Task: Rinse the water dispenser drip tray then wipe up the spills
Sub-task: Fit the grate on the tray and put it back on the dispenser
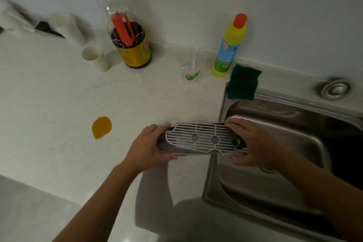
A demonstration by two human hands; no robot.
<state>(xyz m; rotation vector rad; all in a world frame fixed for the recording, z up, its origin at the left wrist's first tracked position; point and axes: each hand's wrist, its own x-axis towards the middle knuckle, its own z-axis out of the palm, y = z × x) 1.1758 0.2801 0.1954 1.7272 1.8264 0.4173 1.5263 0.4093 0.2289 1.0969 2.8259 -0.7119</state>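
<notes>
I hold the drip tray (204, 140), a long dark tray with a white grille on top, level above the left edge of the steel sink (275, 124). My left hand (149, 147) grips its left end and my right hand (249, 143) grips its right end. An orange spill (101, 127) lies on the white counter (59, 114), left of my left hand. A green scouring sponge (243, 82) hangs over the sink's back left rim.
Along the wall stand a soy sauce bottle (129, 41), a white paper cup (94, 57), a clear plastic cup (191, 67) and a yellow detergent bottle (229, 47). A round metal fitting (334, 88) sits on the sink's back rim. A cloth (23, 19) lies at far left.
</notes>
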